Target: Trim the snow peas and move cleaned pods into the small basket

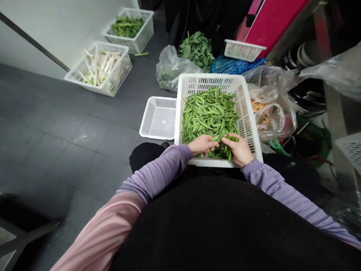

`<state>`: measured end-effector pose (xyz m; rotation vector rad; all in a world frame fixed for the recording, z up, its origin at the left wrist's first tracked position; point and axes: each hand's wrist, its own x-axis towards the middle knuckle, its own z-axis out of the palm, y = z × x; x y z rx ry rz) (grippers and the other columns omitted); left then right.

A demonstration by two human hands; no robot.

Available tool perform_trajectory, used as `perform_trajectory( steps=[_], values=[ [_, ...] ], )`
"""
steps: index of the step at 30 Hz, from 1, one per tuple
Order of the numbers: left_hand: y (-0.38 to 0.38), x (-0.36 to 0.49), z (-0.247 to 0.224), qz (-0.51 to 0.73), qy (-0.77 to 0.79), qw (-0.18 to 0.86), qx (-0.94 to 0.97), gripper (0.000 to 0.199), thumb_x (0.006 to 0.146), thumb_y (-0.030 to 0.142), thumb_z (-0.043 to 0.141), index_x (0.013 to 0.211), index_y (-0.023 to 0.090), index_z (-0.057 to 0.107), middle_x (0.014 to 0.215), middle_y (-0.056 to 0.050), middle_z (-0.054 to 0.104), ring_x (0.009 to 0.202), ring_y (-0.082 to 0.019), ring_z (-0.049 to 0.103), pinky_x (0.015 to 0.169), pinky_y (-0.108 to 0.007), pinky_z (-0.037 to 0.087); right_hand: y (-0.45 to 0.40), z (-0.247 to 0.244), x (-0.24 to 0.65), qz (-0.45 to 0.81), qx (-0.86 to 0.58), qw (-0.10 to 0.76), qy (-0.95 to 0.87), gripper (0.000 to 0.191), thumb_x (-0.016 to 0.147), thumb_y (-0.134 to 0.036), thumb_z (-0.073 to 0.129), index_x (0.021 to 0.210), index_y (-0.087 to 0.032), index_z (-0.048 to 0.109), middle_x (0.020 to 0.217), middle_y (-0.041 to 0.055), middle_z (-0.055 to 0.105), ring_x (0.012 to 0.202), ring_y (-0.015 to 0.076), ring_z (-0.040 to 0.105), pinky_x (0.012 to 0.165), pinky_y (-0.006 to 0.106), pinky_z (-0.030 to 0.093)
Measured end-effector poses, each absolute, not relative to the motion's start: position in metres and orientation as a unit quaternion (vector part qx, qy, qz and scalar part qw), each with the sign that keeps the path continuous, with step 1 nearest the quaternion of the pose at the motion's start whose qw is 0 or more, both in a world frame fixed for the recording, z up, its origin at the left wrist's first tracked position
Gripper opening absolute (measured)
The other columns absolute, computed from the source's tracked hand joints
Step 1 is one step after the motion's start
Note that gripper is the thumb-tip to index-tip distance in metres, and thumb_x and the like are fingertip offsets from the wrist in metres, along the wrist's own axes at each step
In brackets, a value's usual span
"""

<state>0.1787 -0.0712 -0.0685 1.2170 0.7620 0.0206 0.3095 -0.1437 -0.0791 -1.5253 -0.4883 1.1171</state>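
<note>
Although the room is dim, the head camera shows a grey tile floor [70,128] and a white wall [36,34] at the upper left. The person sits with a black apron [214,226] over the lap, and a large white plastic crate [218,84] stands just in front of the body, at the near side touching the person's lap. Inside this crate lies a thick heap of green pea pods [210,113], and they fill most of its floor.

Just beside the crate, on its left, stands a shallow white perforated basket [159,118]. Farther away on the floor, one white basket holds white stalks [98,69], and another holds green vegetables [126,27]. Loose leafy greens [197,51] lie near a clear plastic bag [172,67] and a blue plastic bag [234,66]. To the right of the crate, a knotted clear bag [270,113] contains some orange food.

Both hands work at the near edge of the crate, close together above the pods. The right hand [238,148] curls narrowly around a few pods and holds them. The left hand [201,145] lies low with its fingers on the pods, but I cannot tell if it grips them. Purple striped sleeves cover both forearms.
</note>
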Motion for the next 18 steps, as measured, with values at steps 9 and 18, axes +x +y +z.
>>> perform_trajectory(
  steps=[9,18],
  values=[
    [-0.073,0.177,-0.068,0.042,0.393,0.817,0.421,0.016,0.084,0.008,0.048,0.068,0.008,0.05,0.053,0.005,0.05,0.037,-0.002,0.043,0.049,-0.022,0.047,-0.146,-0.092,0.304,0.426,-0.654,0.602,-0.17,0.033,0.049,-0.033,0.076,0.071,-0.019,0.056,0.065,-0.0041,0.056,0.051,0.0097,0.048,0.049,0.026,0.044],
    [-0.072,0.171,-0.07,0.042,0.419,0.628,0.654,0.025,0.079,0.013,0.053,0.055,0.012,0.047,0.045,0.007,0.049,0.035,-0.003,0.044,0.039,-0.015,0.035,-0.146,-0.05,0.332,0.058,-0.608,0.203,-0.765,0.022,0.079,-0.018,0.049,0.093,-0.018,0.065,0.089,0.0092,0.064,0.087,0.0224,0.055,0.079,0.036,0.044]
  ],
)
